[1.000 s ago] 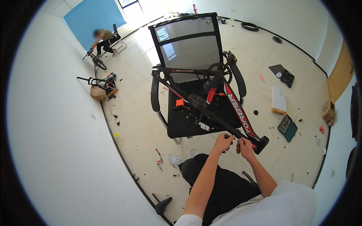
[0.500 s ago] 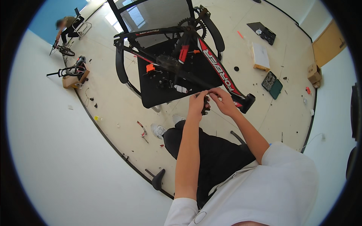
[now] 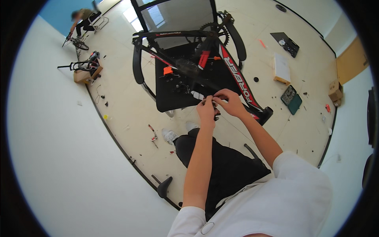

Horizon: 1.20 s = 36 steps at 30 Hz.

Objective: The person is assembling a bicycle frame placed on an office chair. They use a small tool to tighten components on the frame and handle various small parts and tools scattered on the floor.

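My left hand (image 3: 206, 112) is closed around a small dark mechanical part (image 3: 216, 115), mostly hidden by the fingers. Close against it, my right hand (image 3: 232, 103) has thumb and fingertips pinched together at the top of that part. What the pinch holds is too small to make out. Just beyond both hands, a black and red bicycle frame (image 3: 231, 68) with a chainring (image 3: 224, 33) rests across a black chair (image 3: 169, 102). On the seat lie an orange piece (image 3: 168, 70), a white object (image 3: 197, 95) and several small loose parts.
A saddle on its post (image 3: 165, 187) and a red-black part (image 3: 153, 134) lie on the floor at left. At right are a green-lidded case (image 3: 294, 104), a white box (image 3: 282, 68) and a black tool case (image 3: 291, 48). Another person (image 3: 85, 19) sits far left beside a bicycle.
The view has shifted, so the chair and frame appear farther right. My right fingertips have lifted slightly and bent over the part; my left hand keeps its hold.
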Each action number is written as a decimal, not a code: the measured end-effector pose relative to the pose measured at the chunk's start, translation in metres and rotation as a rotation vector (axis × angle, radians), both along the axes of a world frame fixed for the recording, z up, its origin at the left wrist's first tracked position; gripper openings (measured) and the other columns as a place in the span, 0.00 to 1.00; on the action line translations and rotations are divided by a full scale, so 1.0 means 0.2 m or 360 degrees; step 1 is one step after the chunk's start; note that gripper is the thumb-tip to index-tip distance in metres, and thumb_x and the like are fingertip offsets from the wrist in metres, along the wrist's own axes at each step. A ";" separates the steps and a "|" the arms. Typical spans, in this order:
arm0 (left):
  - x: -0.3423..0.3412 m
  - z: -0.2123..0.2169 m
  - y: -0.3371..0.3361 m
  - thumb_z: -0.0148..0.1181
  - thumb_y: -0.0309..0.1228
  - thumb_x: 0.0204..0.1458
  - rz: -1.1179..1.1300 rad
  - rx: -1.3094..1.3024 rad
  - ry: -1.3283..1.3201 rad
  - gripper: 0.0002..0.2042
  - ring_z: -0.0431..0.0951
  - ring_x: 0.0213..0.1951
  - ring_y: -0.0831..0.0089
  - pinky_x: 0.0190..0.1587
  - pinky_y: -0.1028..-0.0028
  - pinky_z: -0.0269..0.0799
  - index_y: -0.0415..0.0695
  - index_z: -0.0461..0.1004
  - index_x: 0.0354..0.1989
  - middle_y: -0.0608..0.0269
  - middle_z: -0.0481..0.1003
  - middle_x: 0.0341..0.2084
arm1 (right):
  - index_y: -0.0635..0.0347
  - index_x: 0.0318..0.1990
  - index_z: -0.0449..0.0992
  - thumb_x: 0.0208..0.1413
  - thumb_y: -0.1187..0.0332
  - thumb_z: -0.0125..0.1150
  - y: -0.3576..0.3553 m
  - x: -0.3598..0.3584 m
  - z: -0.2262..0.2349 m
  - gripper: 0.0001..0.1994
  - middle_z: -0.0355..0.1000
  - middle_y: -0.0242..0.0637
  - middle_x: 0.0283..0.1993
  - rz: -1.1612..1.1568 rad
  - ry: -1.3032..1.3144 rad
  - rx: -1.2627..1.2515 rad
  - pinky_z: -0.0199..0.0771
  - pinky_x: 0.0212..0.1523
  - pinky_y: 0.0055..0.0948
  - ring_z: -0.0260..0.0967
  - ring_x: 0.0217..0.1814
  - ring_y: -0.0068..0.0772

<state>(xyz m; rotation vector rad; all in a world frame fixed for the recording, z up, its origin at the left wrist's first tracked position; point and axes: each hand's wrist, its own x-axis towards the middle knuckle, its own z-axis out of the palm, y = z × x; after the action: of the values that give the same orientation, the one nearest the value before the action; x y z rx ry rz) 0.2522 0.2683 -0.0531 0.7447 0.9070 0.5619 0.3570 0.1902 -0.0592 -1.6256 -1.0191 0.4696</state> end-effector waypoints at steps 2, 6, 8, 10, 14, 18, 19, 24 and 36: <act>0.00 0.05 -0.03 0.57 0.35 0.54 -0.0047 0.0274 0.0160 0.12 0.66 0.14 0.78 0.18 0.75 0.63 0.41 0.70 0.23 0.66 0.69 0.15 | 0.65 0.47 0.74 0.49 0.63 0.69 -0.03 0.00 -0.04 0.20 0.74 0.41 0.41 -0.0172 0.0377 0.0008 0.74 0.42 0.27 0.74 0.42 0.31; 0.01 -0.04 -0.08 0.59 0.32 0.50 -0.0172 0.1473 0.0337 0.09 0.75 0.18 0.66 0.22 0.69 0.67 0.40 0.72 0.24 0.57 0.73 0.15 | 0.69 0.48 0.69 0.55 0.59 0.62 -0.05 0.00 0.01 0.22 0.73 0.39 0.38 -0.0220 0.2131 0.0144 0.72 0.39 0.25 0.71 0.36 0.30; 0.00 -0.01 -0.16 0.59 0.33 0.49 -0.0486 0.1957 0.0404 0.08 0.76 0.21 0.57 0.25 0.64 0.70 0.40 0.73 0.25 0.53 0.74 0.17 | 0.67 0.43 0.69 0.56 0.59 0.58 -0.07 0.11 -0.04 0.18 0.69 0.34 0.32 -0.0140 0.2448 0.0158 0.68 0.31 0.23 0.66 0.29 0.26; -0.01 0.00 -0.21 0.58 0.35 0.49 -0.0738 0.2091 0.0475 0.09 0.76 0.24 0.50 0.27 0.59 0.70 0.42 0.73 0.27 0.51 0.75 0.18 | 0.63 0.34 0.68 0.56 0.60 0.57 -0.09 0.24 -0.17 0.13 0.56 0.25 0.19 0.0007 0.2719 0.0235 0.52 0.16 0.19 0.51 0.17 0.20; 0.03 -0.03 -0.20 0.56 0.38 0.54 -0.0672 0.2145 0.0619 0.11 0.76 0.24 0.47 0.26 0.53 0.69 0.43 0.68 0.33 0.49 0.74 0.17 | 0.46 0.19 0.53 0.60 0.59 0.56 -0.02 0.22 -0.19 0.21 0.43 0.20 0.12 -0.0433 0.2388 0.0140 0.37 0.08 0.19 0.36 0.09 0.17; 0.05 0.02 -0.18 0.57 0.36 0.53 -0.0463 0.1974 0.0549 0.09 0.75 0.21 0.50 0.23 0.57 0.68 0.44 0.68 0.33 0.53 0.73 0.15 | 0.46 0.18 0.53 0.62 0.59 0.54 0.03 0.15 0.04 0.22 0.42 0.19 0.12 -0.0598 0.2145 0.0104 0.35 0.09 0.21 0.34 0.09 0.17; 0.06 0.02 -0.16 0.57 0.35 0.52 -0.0412 0.1987 0.0524 0.09 0.75 0.21 0.51 0.23 0.58 0.68 0.44 0.68 0.33 0.54 0.72 0.14 | 0.46 0.19 0.54 0.62 0.59 0.55 0.04 0.15 0.08 0.21 0.43 0.20 0.11 -0.0582 0.2103 0.0150 0.35 0.09 0.23 0.36 0.09 0.17; 0.03 -0.02 -0.15 0.58 0.34 0.50 -0.0388 0.2115 0.0603 0.08 0.73 0.17 0.54 0.21 0.61 0.66 0.44 0.68 0.30 0.56 0.71 0.13 | 0.48 0.22 0.56 0.61 0.61 0.56 0.07 0.10 0.06 0.18 0.46 0.21 0.12 -0.0607 0.1799 0.0071 0.37 0.10 0.24 0.38 0.09 0.17; 0.07 -0.01 -0.09 0.58 0.35 0.46 -0.0754 0.1526 0.0183 0.13 0.72 0.18 0.70 0.24 0.72 0.64 0.34 0.73 0.22 0.55 0.72 0.14 | 0.47 0.23 0.54 0.62 0.61 0.54 0.00 0.12 0.14 0.18 0.43 0.20 0.13 -0.0739 0.1786 0.0262 0.36 0.08 0.22 0.38 0.10 0.16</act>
<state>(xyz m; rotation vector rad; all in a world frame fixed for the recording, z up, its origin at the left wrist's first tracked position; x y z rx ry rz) 0.2658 0.2500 -0.0558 1.8157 0.4914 0.5157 0.3810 0.1899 -0.0320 -1.1018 0.1562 0.8034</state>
